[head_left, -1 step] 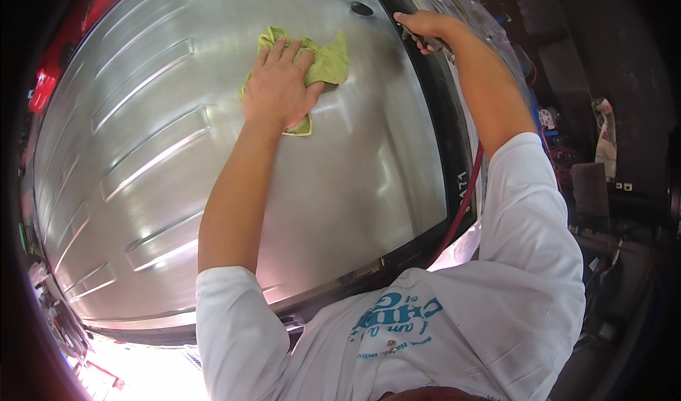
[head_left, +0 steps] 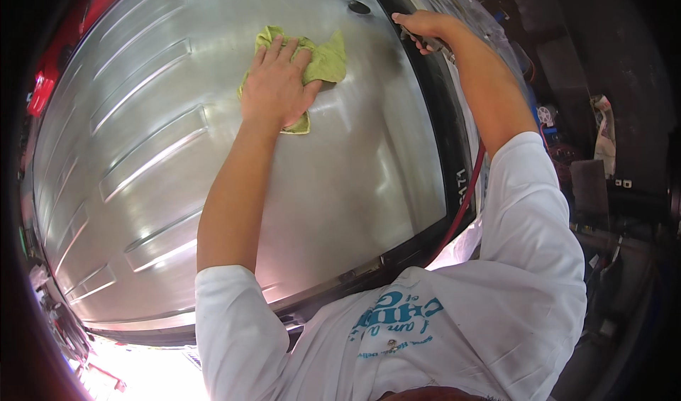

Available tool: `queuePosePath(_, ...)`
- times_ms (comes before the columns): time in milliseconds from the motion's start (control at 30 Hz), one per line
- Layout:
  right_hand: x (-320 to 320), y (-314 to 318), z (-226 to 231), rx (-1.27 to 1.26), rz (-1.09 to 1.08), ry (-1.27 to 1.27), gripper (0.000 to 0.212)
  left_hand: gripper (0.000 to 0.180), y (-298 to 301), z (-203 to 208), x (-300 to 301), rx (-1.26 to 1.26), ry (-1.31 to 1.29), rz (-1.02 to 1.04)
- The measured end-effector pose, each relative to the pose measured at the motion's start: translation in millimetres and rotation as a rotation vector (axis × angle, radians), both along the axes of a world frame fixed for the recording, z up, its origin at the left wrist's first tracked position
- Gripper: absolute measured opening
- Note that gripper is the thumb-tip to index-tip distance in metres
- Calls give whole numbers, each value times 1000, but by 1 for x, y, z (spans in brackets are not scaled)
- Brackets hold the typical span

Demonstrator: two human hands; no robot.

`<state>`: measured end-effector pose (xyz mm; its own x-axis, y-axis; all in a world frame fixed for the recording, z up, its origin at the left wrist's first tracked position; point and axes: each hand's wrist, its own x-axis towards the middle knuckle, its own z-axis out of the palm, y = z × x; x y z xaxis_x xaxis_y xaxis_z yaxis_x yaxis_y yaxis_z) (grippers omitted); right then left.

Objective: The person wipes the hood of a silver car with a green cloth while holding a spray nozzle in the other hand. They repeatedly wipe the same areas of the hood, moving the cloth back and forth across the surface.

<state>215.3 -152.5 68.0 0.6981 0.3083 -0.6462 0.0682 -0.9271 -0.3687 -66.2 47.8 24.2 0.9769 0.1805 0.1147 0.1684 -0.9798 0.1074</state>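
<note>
My left hand (head_left: 277, 85) lies flat with its fingers spread on a crumpled yellow-green cloth (head_left: 328, 60), pressing it against the bare-metal vehicle roof (head_left: 319, 188). Part of the cloth is hidden under the palm. Up at the roof's right edge, my right hand (head_left: 424, 28) is closed around a small metal tool that looks like an air blow gun (head_left: 408, 33); my fingers cover most of it. A dark red hose (head_left: 464, 206) runs behind my right forearm and down across the roof's edge.
Raised ribs (head_left: 152, 145) cross the roof's left part. A small dark oval (head_left: 359, 7) sits near its top right. Black trim (head_left: 443, 117) borders the right side, with clear plastic sheeting (head_left: 489, 32) beyond. A red vehicle (head_left: 42, 92) shows at far left.
</note>
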Motion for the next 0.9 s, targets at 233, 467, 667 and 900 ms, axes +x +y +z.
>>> queuePosePath(233,-29,-27,17,-127,68,27,65,62,-3,1,-2,-13,-51,-17)
queuePosePath(467,-49,-50,17,-188,44,27,71,61,2,-4,3,20,-49,-16)
queuePosePath(667,-82,-76,25,-185,2,98,65,60,2,-5,3,10,-63,-14)
queuePosePath(900,-111,-115,25,-179,-1,140,73,60,5,-5,6,54,-70,-36)
